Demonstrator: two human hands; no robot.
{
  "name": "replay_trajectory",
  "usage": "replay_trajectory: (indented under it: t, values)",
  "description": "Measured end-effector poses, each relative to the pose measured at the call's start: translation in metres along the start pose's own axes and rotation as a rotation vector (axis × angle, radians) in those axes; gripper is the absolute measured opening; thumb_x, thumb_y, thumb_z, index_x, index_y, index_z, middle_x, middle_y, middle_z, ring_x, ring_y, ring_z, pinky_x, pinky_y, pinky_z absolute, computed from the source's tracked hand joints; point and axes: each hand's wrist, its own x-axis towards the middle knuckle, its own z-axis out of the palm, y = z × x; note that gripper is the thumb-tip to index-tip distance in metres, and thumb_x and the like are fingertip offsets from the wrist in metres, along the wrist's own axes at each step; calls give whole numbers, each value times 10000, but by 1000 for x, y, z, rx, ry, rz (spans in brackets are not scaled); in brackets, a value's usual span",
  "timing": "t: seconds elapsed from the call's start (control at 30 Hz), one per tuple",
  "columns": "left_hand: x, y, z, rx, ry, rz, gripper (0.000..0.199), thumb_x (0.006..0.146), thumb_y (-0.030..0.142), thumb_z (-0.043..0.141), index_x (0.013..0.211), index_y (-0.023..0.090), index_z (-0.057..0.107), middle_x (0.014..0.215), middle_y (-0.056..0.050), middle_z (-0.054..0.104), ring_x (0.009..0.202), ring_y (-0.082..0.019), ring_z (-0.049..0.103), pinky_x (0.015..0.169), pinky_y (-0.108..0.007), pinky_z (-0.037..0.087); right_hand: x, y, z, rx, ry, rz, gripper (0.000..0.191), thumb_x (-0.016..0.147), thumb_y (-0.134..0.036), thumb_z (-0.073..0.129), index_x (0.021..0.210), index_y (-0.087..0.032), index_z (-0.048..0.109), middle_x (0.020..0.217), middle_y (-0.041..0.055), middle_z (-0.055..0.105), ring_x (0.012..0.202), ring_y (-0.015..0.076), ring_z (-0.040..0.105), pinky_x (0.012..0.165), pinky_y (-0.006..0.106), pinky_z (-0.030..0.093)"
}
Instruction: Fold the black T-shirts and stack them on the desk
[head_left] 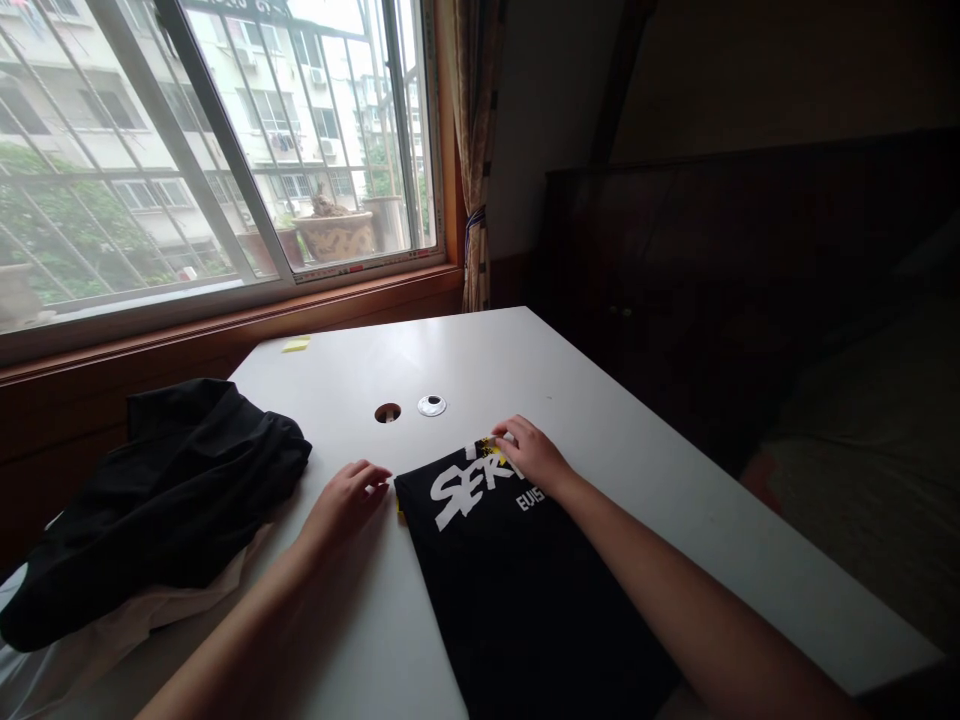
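A black garment (510, 600) with white lettering and a little yellow print lies folded into a long strip on the white table (360, 610). At its far left corner, where a bit of yellow shows under the edge, is my left hand (346, 500); its fingers are bent together by the corner, and whether they pinch the cloth is unclear. My right hand (531, 452) is at the far right edge, over the end of the lettering, with thumb and fingers closed on the cloth.
A heap of black clothing (172, 480) lies over pale cloth (157, 625) on the left. Beyond the garment are a round hole (388, 412) and a silver disc (432, 405) in the tabletop. Yellow tape (296, 343) marks the far left edge, below a window (225, 140).
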Motion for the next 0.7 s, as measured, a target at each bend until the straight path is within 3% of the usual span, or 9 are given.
replay_trajectory:
  t: [0.17, 0.3, 0.5, 0.7]
  values:
    - [13, 0, 9, 39, -22, 66, 195, 951, 286, 510, 942, 206, 688, 913, -66, 641, 700, -168, 599, 627, -285, 501, 1, 2, -1, 2, 30, -10, 110, 939, -255, 573, 946, -229, 679, 1012, 34, 654, 846, 174, 615, 748, 309, 486]
    - [10, 0, 11, 53, 38, 61, 177, 948, 272, 510, 877, 202, 657, 848, -49, 619, 688, -165, 589, 609, -271, 486, 2, 3, -2, 6, 32, -7, 98, 928, -253, 583, 937, -233, 679, 1001, 27, 654, 839, 172, 612, 733, 306, 481]
    - [11, 6, 14, 72, 38, 78, 133, 946, 231, 495, 920, 220, 625, 884, -39, 621, 714, -162, 588, 619, -262, 472, 1, 2, -2, 33, 18, 6, 100, 928, -285, 589, 928, -237, 677, 997, 19, 657, 784, 159, 604, 700, 299, 480]
    - [10, 6, 10, 132, 48, 107, 131, 921, 206, 492, 819, 216, 575, 791, -19, 583, 656, -157, 534, 576, -254, 418, 3, 4, -5, 27, 37, -10, 86, 901, -221, 600, 911, -233, 684, 968, 16, 664, 804, 160, 608, 747, 300, 483]
